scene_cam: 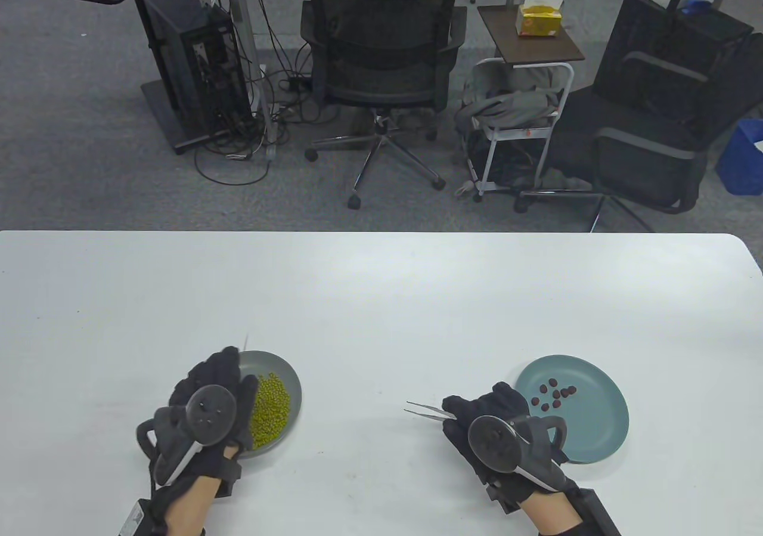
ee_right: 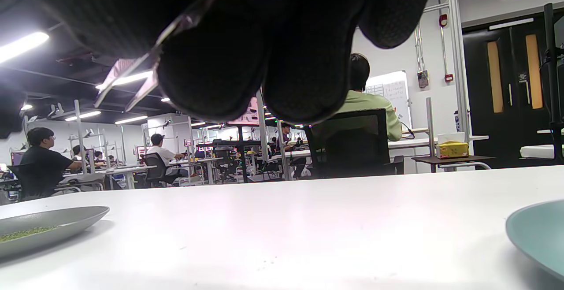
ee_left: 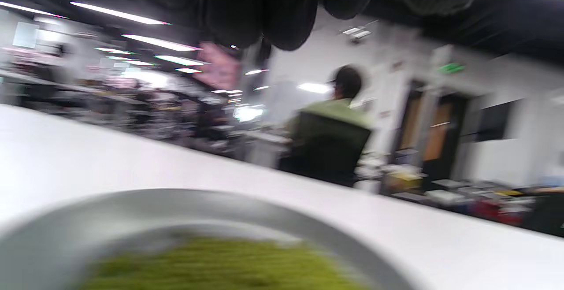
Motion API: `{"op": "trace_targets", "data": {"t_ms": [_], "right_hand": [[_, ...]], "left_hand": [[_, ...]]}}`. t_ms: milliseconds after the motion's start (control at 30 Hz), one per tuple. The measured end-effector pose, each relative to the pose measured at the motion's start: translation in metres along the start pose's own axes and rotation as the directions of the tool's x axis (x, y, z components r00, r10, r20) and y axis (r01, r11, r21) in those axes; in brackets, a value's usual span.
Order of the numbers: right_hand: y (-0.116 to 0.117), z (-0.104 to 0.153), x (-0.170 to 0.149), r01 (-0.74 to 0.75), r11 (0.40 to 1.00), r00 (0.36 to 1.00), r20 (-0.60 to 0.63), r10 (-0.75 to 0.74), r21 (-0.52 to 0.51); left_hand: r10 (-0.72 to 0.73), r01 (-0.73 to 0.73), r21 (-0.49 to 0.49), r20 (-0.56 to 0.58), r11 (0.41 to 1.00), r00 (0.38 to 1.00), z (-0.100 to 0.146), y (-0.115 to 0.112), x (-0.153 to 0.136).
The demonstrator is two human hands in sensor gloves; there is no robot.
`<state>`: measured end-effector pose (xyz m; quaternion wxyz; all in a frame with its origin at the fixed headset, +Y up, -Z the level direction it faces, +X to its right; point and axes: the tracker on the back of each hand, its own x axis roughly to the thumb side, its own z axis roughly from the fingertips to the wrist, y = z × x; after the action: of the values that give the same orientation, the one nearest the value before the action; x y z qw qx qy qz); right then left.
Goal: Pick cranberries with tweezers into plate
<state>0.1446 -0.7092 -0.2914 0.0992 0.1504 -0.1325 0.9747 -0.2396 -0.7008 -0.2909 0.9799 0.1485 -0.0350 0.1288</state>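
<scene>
My right hand (scene_cam: 462, 411) grips metal tweezers (scene_cam: 426, 409) that point left, with the tips a little apart and nothing between them. It rests on the table just left of the teal plate (scene_cam: 596, 434), which holds several dark red cranberries (scene_cam: 555, 395). In the right wrist view the tweezers (ee_right: 132, 76) stick out from under my gloved fingers (ee_right: 211, 78), and the teal plate's rim (ee_right: 535, 232) shows at the right. My left hand (scene_cam: 229, 366) lies curled over the left side of a grey plate (scene_cam: 275, 362). A thin metal tip (scene_cam: 246, 341) pokes out beyond its fingers.
The grey plate holds a heap of green beans (scene_cam: 269, 408); it shows blurred in the left wrist view (ee_left: 176, 202) and at the left of the right wrist view (ee_right: 48, 224). White table (scene_cam: 369, 303) stretches between and beyond the plates. Office chairs stand past the far edge.
</scene>
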Motion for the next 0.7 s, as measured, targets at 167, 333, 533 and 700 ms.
{"op": "trace_targets", "data": {"t_ms": [167, 333, 533, 700], "right_hand": [[-0.004, 0.000, -0.004, 0.006, 1.000, 1.000, -0.012, -0.007, -0.022], [-0.004, -0.001, -0.007, 0.007, 1.000, 1.000, -0.028, -0.008, -0.024], [-0.003, -0.002, -0.008, 0.003, 1.000, 0.999, -0.036, -0.004, -0.023], [-0.002, -0.005, -0.010, 0.006, 1.000, 0.999, -0.045, -0.006, -0.013]], "left_hand": [[0.141, -0.090, -0.175, 0.308, 0.981, 0.941, 0.024, -0.029, 0.064], [0.070, 0.035, -0.273, 0.365, 0.961, 0.929, 0.030, -0.057, 0.078], [0.092, 0.017, -0.292, 0.355, 0.956, 0.930, 0.028, -0.059, 0.076], [0.092, 0.019, -0.295, 0.359, 0.955, 0.929, 0.027, -0.059, 0.077]]}}
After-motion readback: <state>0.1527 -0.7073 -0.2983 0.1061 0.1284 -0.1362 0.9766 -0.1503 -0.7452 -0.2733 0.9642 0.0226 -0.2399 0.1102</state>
